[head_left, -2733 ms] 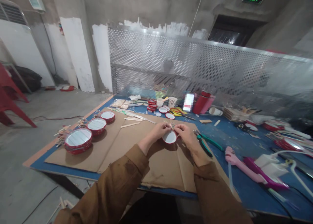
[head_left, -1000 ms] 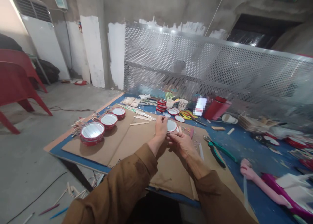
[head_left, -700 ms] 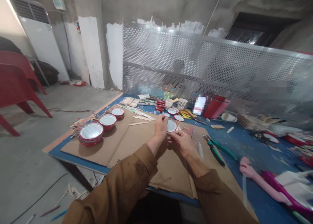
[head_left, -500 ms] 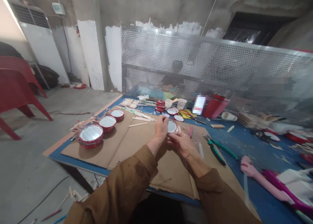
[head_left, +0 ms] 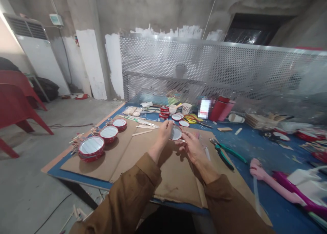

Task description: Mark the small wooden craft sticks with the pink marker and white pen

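Between my hands, above the brown cardboard (head_left: 173, 179), is a small round drum-like disc (head_left: 176, 133) with a grey-white face and a red rim. My left hand (head_left: 165, 131) grips its left edge, thumb and fingers pinched together. At the lower right edge, my right hand (head_left: 190, 143) pinches the rim between thumb and forefinger, its other fingers curled loosely beneath. To the left, three red-rimmed round drums stand in a diagonal row: a large one (head_left: 91, 148), a middle one (head_left: 109, 134) and a small one (head_left: 120, 124). Wooden sticks (head_left: 142, 133) lie just beyond my left hand.
Green-handled pliers (head_left: 224, 155) and a pink glue gun (head_left: 270, 183) lie to the right. Behind are yellow-handled scissors (head_left: 191, 119), a red bottle (head_left: 219, 108), a paper cup (head_left: 234, 118) and more red rings (head_left: 177, 117). A perforated metal panel (head_left: 158, 63) borders the table's back.
The disc has turned to show more of its face, and my right hand has shifted along the rim with its lower fingers loosened. The whole view has shifted slightly.
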### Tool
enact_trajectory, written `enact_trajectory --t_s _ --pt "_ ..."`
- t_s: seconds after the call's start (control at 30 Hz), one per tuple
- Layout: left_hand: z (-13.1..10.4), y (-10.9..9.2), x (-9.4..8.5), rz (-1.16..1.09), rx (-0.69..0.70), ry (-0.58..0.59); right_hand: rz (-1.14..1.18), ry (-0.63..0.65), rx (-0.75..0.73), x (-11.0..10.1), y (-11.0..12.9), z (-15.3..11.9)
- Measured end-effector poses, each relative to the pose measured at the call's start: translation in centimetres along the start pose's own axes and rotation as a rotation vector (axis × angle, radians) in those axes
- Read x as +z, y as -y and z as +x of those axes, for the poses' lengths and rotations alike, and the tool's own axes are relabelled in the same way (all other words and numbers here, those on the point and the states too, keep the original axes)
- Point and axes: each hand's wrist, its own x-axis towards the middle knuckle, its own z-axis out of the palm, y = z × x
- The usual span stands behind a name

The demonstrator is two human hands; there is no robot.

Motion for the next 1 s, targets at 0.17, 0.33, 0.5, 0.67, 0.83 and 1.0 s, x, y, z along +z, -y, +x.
enact_trajectory --t_s 0.17,0.33,0.5,0.67,0.83,1.0 --pt "0.1 0.7 0.8 -0.012 0.003 0.06 -0.084 -0.015 -0.049 -0.6 0.0 0.6" --pt "0.1 0.8 1.0 -0.011 0.043 0.115 -0.208 -0.026 -0.126 -1.1 0.1 0.9" --pt "-0.1 0.9 1.0 0.008 0.037 0.208 -0.246 -0.051 -0.122 -1.3 0.6 0.9" --pt "-1.1 0.6 1.0 0.021 0.061 0.298 -0.266 -0.033 -0.161 -1.6 1.1 1.0" --pt "-1.5 0.6 1.2 0.042 0.005 0.314 -0.294 -0.072 -0.174 -1.7 1.3 1.1" --pt "-1.5 0.1 1.3 0.076 -0.017 0.301 -0.327 -0.102 -0.156 -1.6 1.3 0.9"
